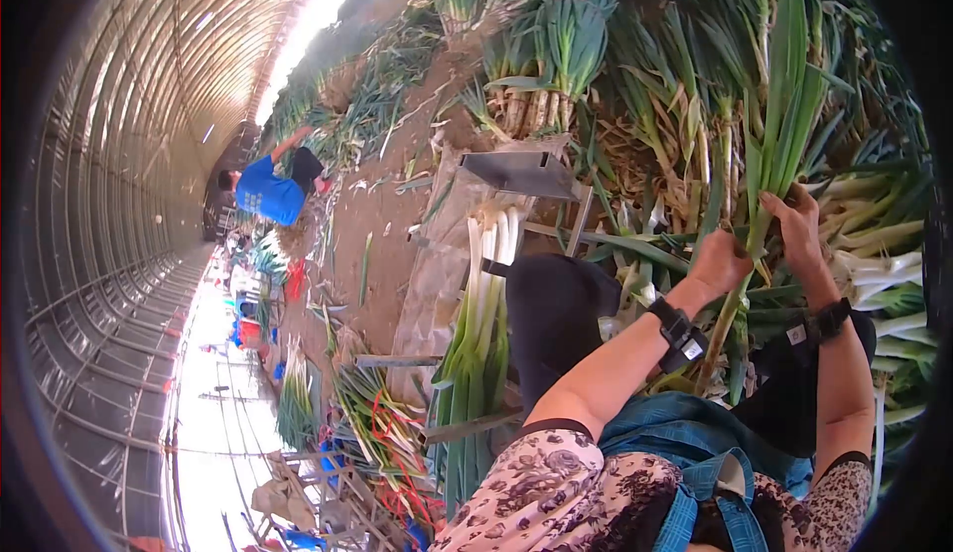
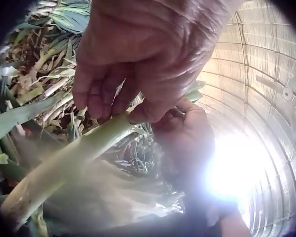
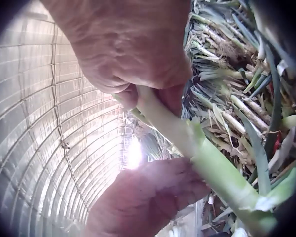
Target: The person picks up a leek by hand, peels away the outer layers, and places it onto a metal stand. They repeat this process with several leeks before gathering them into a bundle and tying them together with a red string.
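A long leek (image 1: 789, 105) with broad green leaves and a pale shaft runs between my two hands. My left hand (image 1: 723, 266) pinches it at mid-length; the left wrist view shows fingertips at the top of the pale shaft (image 2: 59, 165), close to a torn sheath edge. Higher up, near the leaves, my right hand (image 1: 794, 224) grips the same leek, thumb and fingers around it. In the right wrist view a ragged peeled layer (image 3: 196, 131) stands out between the hands. The leek's lower end passes down toward my lap.
Peeled white leeks (image 1: 874, 264) are heaped at the right. Bundled leeks (image 1: 571, 46) stand ahead, and a white-stemmed bunch (image 1: 476, 324) lies left of my knee near a metal stand (image 1: 521, 173). A person in a blue shirt (image 1: 268, 193) is farther off in the arched greenhouse.
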Available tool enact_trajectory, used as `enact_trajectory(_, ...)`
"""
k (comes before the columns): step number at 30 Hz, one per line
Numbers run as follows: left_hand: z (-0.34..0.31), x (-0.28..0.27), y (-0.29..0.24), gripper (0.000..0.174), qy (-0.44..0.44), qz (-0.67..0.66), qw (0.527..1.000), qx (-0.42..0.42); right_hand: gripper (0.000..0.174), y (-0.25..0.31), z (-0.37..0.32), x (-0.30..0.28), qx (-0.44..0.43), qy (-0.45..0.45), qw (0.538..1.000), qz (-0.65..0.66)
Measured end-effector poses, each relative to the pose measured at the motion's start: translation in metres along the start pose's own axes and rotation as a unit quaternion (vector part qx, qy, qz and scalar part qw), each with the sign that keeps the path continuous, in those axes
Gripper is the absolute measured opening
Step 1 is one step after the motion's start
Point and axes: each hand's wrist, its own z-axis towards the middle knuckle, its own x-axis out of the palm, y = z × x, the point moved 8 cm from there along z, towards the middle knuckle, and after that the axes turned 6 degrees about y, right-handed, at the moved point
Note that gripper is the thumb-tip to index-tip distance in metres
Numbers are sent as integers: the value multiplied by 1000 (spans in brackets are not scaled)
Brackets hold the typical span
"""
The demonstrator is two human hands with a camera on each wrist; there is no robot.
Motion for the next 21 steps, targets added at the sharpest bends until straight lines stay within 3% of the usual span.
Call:
enact_trajectory(10,-11,25,29,16,-150,11,987,-54,26,-5,-6,2,-42,54,997,-44)
enact_trajectory(12,-14,29,37,17,-159,-7,984,-79,27,-2,-11,3,-1,57,998,-29)
enact_trajectory(14,-14,28,40,19,-169,-50,983,-56,25,7,-12,4,-19,78,996,-37)
enact_trajectory(16,-23,17,30,21,-136,-76,984,-82,23,15,-15,9,9,124,992,-13)
enact_trajectory(19,-29,38,29,22,21,-386,916,-105,19,14,-14,15,14,126,989,79)
enact_trajectory(20,-30,40,26,22,22,-385,916,-106,18,10,-12,14,20,130,982,136)
enact_trajectory(21,-38,35,8,22,6,-480,870,-115,18,4,-8,11,20,130,982,136)
